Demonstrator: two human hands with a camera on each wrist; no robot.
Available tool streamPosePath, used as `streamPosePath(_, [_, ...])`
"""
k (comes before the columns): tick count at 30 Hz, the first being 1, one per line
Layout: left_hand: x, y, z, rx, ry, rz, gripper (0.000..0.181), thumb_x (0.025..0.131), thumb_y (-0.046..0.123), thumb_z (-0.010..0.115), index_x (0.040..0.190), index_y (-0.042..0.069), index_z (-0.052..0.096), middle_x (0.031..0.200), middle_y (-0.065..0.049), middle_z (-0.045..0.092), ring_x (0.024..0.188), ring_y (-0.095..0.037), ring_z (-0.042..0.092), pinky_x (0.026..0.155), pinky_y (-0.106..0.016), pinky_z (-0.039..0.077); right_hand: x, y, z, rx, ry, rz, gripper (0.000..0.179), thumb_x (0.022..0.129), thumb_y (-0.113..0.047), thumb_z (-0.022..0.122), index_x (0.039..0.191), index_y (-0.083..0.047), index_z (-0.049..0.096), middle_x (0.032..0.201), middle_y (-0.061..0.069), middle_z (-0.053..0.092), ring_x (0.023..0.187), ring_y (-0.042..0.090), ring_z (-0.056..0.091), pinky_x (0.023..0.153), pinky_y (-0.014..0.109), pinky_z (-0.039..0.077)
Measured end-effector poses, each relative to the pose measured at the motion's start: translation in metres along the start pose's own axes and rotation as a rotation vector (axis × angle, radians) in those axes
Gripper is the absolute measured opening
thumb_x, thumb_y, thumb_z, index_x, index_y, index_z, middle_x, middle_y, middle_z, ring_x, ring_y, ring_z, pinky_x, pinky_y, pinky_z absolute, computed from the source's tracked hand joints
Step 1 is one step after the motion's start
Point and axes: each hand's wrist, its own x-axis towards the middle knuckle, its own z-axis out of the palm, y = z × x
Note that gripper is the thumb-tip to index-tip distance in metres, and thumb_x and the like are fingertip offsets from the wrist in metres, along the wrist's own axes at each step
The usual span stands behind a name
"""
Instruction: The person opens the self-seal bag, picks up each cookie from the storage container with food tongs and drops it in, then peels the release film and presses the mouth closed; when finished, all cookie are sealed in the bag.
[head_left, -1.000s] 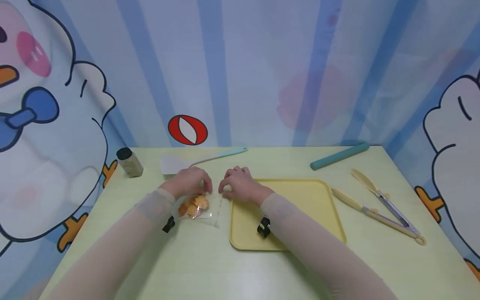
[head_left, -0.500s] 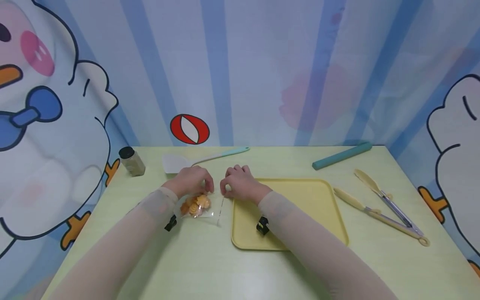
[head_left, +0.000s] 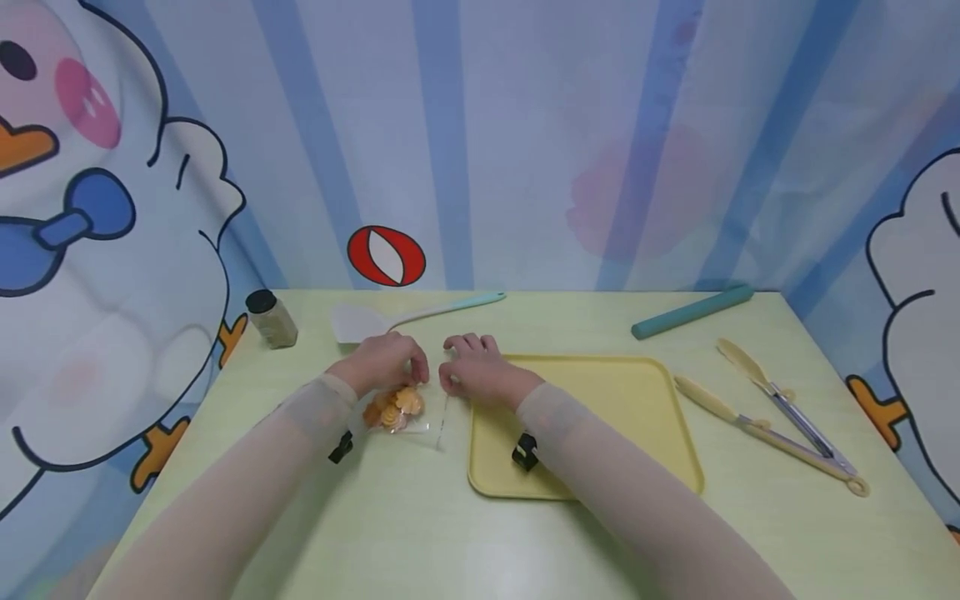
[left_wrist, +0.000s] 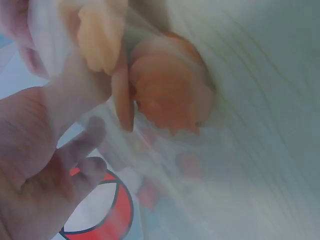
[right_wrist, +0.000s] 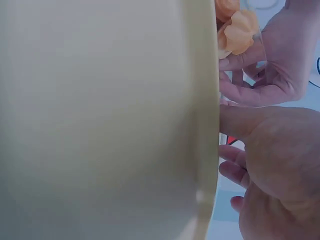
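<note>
A clear plastic bag (head_left: 427, 428) holding several orange, flower-shaped pieces (head_left: 397, 408) lies just left of the yellow tray. My left hand (head_left: 381, 363) pinches the bag's far edge between thumb and fingers. Close beside it, my right hand (head_left: 483, 373) pinches the same edge near its right corner, its other fingers spread outward. The right wrist reaches over the tray. Through the film in the left wrist view, the orange pieces (left_wrist: 170, 90) hang close to the camera. In the right wrist view, the tray hides the right fingertips.
The yellow tray (head_left: 607, 425) stands right of the bag. Farther right lie tongs (head_left: 795, 437) with cream tips. A teal rod (head_left: 692, 312) lies at the back right, a spatula (head_left: 358, 323) behind the left hand, and a black-capped jar (head_left: 273, 322) at the back left.
The head view has turned slightly left, so the table things appear farther right. Both hands keep their hold on the bag, and the right hand's free fingers have spread a little.
</note>
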Motion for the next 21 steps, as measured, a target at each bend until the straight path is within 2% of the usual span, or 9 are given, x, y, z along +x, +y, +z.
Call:
streamPosePath(8, [0.001,-0.004,0.003,-0.034,0.006,0.016,0.018,0.089,0.01,0.081,0.086,0.028,0.08,0.091,0.012,0.074,0.095,-0.016,0.063,0.096,-0.044,0.053,-0.012,0.001,0.002,0.083,0.038,-0.056,0.014,0.11,-0.021,0.049,0.1,-0.019,0.06,0.159,0.012,0.038,0.146,0.035,0.032,0.111,0.056,0.027])
streamPosePath(13, [0.001,-0.005,0.002,-0.004,0.016,0.026,0.02,0.089,0.011,0.082,0.084,0.031,0.08,0.091,0.013,0.074,0.097,-0.018,0.062,0.094,-0.044,0.053,-0.017,0.004,0.002,0.16,0.063,-0.091,0.016,0.11,-0.02,0.048,0.096,-0.019,0.057,0.157,0.008,0.04,0.146,0.033,0.032,0.111,0.057,0.025])
streamPosePath(21, [-0.001,-0.002,0.002,0.009,0.023,0.028,0.019,0.09,0.01,0.08,0.085,0.029,0.08,0.093,0.011,0.075,0.096,-0.018,0.061,0.091,-0.043,0.054,-0.032,0.007,-0.005,0.253,0.051,-0.076,0.014,0.11,-0.022,0.05,0.097,-0.018,0.054,0.155,0.009,0.043,0.149,0.033,0.03,0.116,0.059,0.02])
